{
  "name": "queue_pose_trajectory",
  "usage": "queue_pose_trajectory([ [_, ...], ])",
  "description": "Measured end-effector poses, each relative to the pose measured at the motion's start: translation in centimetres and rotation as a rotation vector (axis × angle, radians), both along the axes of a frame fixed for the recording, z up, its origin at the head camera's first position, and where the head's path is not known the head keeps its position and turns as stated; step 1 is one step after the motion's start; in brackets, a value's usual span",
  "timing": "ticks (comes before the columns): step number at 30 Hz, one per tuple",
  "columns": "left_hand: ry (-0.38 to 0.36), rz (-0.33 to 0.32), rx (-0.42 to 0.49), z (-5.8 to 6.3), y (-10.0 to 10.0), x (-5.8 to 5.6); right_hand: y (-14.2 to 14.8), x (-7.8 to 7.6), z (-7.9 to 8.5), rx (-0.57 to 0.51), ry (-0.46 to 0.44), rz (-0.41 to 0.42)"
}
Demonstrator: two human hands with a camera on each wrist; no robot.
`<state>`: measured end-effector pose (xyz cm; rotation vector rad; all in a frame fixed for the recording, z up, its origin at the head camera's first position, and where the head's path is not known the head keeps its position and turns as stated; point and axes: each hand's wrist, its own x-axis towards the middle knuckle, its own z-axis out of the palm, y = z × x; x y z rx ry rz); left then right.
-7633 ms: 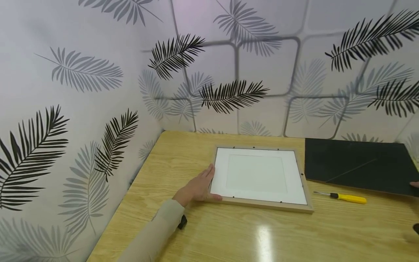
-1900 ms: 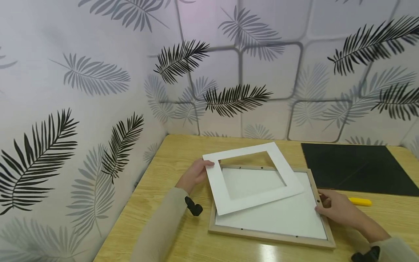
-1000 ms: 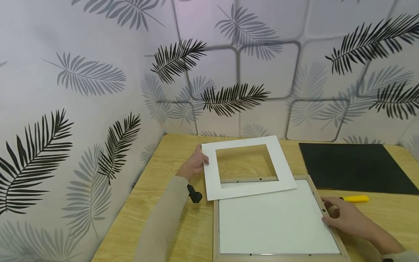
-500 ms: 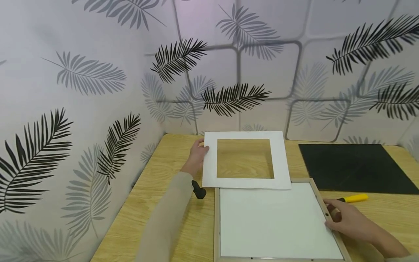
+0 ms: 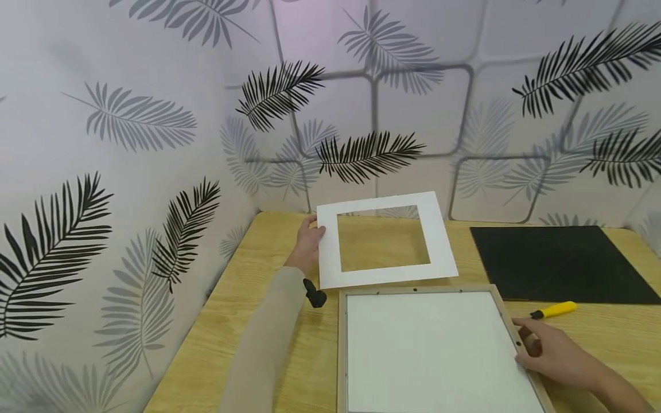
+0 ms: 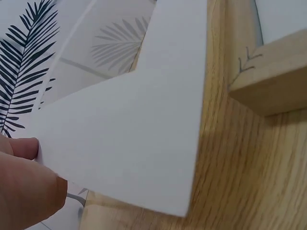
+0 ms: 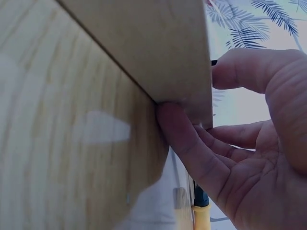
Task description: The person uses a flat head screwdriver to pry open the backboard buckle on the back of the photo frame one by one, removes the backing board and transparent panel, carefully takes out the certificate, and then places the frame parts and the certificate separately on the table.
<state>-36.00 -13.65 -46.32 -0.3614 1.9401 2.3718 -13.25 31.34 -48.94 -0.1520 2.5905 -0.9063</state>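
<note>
A white picture mat [image 5: 438,241] with a rectangular window is raised off the table, tilted, beyond the frame. My left hand [image 5: 307,245] pinches its left border, thumb on the near face; in the left wrist view the mat [image 6: 120,124] hangs clear of the frame's corner. Nearer to me lies a light wooden picture frame [image 5: 342,355] with a plain white sheet [image 5: 439,350] inside and small dark tabs along its rails. My right hand [image 5: 563,355] grips the right rail. In the right wrist view its thumb is over the top and its fingers [image 7: 180,127] against the outer side.
A black backing board [image 5: 563,264] lies flat at the back right. Between it and my right hand is a yellow-handled screwdriver [image 5: 560,309], its shaft hidden. The leaf-patterned wall stands directly behind and left of the wooden table [image 5: 248,269].
The mat has been lifted off the frame and carried back toward the wall by my left hand. The frame has slid nearer to me, with my right hand on its right rail.
</note>
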Motion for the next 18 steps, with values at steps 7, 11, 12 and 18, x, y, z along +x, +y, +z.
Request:
queue_pose_trajectory([
  [7,0.012,-0.069,-0.237,-0.5,0.5,-0.3,-0.4,0.7,0.1,-0.006,-0.020,-0.011],
  [11,0.028,-0.243,-0.431,-0.8,0.8,-0.1,-0.3,1.2,0.1,-0.008,-0.038,-0.025],
  [12,0.034,-0.284,-0.481,-0.8,0.9,0.0,-0.3,1.2,0.2,-0.009,-0.044,-0.031],
  [18,0.101,-0.433,-0.825,-1.4,1.7,0.6,-0.2,1.3,0.1,-0.014,-0.058,-0.048],
])
